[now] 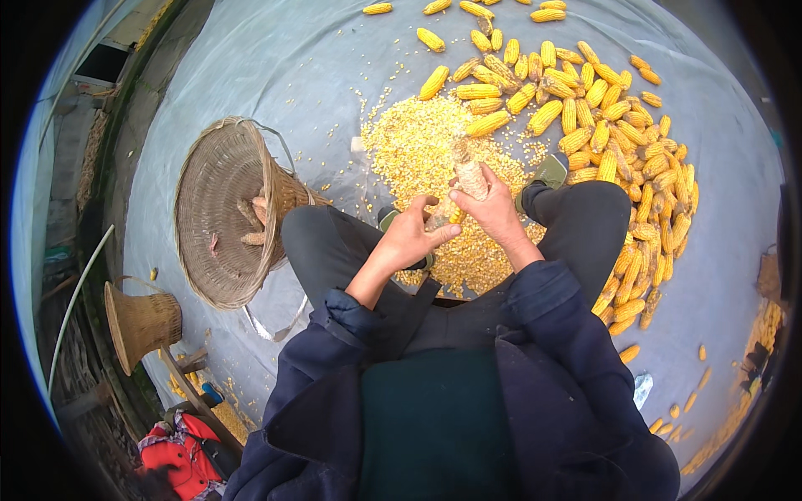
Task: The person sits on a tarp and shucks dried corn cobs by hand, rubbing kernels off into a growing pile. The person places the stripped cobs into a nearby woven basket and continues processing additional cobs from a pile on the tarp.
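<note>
My right hand [492, 206] grips a mostly bare, pale corncob [471, 178], whose ragged end points away from me. Thumb and fingers of my left hand [407, 237] are around a second cob [442, 216], which has a few yellow kernels left near its right end. The two cobs meet or nearly meet between my hands; the exact contact is hidden by fingers. Beneath them spreads a heap of loose corn kernels [413, 134], between my shoes and knees.
A large pile of unshelled corn ears [651, 163] curves along my right. On my left a wide wicker basket [216, 181] lies tipped, with several bare cobs [254, 238] inside. Beyond it are a smaller basket [147, 319] and a person in a red garment [182, 454]. Plastic sheeting [250, 56] covers the ground.
</note>
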Demonstrator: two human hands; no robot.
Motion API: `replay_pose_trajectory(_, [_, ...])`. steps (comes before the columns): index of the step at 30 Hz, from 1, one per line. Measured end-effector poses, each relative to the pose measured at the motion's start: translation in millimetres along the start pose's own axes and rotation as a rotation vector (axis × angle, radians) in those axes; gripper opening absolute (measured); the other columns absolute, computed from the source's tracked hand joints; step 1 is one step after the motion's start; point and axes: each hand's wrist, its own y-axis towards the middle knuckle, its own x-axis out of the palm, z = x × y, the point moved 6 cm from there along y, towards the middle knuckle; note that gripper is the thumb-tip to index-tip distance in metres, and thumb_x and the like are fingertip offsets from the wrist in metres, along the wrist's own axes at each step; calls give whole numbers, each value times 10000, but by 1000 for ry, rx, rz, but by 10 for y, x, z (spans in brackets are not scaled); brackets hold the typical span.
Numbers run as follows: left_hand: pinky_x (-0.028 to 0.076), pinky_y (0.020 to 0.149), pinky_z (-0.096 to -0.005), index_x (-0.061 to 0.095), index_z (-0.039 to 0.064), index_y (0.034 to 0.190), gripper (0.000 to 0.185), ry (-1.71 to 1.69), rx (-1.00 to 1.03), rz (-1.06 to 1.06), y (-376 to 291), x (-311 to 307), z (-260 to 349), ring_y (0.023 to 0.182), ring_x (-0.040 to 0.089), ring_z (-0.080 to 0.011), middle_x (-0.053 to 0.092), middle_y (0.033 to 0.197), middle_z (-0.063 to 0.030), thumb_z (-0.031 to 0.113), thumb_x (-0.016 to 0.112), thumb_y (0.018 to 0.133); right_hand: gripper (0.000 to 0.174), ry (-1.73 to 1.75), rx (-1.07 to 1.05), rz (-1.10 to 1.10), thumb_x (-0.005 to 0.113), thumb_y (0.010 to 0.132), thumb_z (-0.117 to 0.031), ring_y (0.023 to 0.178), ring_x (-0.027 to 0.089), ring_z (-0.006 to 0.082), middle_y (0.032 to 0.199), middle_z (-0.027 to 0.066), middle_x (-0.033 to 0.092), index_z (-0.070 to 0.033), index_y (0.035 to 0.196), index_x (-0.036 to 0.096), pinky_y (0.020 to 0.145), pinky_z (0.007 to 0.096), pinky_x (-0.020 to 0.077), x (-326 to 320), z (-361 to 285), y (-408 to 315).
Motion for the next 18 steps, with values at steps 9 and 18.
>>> replay_pose_trajectory(9, [429, 585, -434, 484, -14, 925, 382, -144, 5, 34, -57, 179, 42, 663, 579, -404, 558, 658, -224, 366, 504, 901, 335, 405, 187, -28, 701, 782, -137, 832, 558, 107, 915, 28, 598, 2, 1051, 558, 754, 252, 443, -13, 169, -31])
replay_pose_trajectory(18, [430, 566, -393, 514, -21, 834, 392, -237, 61, 228, -49, 215, -138, 577, 535, -361, 503, 617, -203, 347, 430, 940, 292, 415, 175, -7, 692, 798, -165, 821, 537, 95, 895, 12, 579, -24, 1015, 555, 762, 245, 426, 52, 191, -88])
